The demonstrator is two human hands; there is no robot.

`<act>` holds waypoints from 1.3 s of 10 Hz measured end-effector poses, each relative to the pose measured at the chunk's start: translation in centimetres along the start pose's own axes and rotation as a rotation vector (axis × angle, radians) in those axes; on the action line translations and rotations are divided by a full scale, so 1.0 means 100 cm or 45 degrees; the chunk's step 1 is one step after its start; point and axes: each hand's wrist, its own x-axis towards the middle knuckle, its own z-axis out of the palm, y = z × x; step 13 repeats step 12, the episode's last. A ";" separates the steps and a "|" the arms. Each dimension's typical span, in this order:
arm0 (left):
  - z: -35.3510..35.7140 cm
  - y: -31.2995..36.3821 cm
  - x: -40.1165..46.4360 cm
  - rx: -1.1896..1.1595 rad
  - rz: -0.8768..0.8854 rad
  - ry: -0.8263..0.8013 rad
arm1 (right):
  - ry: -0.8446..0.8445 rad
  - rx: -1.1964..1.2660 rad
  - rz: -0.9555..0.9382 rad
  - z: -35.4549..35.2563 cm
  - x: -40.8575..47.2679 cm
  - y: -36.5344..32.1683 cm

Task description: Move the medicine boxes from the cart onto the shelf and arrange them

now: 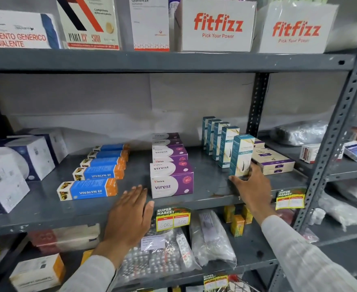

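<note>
The right hand point(252, 187) gripped the base of an upright teal medicine box point(241, 155), long axis vertical, printed face toward the viewer, nearest in a row of like boxes on the right of the grey shelf point(47, 209). The left hand point(131, 216) hovered flat, fingers spread, empty.

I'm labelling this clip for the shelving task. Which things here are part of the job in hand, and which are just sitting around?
Part of the job:
- front teal box, upright, gripped by the right hand
- teal box row behind it
- middle shelf
- left hand, open and empty at the shelf edge

Just sitting there:
- Vivalyn EF boxes
- Virest boxes
- Fitfizz cartons
- price tag
- blister-pack bags
</note>
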 end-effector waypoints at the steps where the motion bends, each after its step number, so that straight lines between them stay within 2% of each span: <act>1: 0.000 0.000 0.000 -0.003 -0.001 -0.013 | 0.057 -0.017 0.005 0.004 0.002 -0.001; 7: 0.000 0.001 -0.001 -0.039 -0.042 -0.032 | 0.033 -0.104 -0.012 0.005 0.002 0.001; 13: -0.005 0.004 0.000 -0.155 -0.070 -0.071 | 0.046 0.027 -0.033 0.002 -0.002 0.002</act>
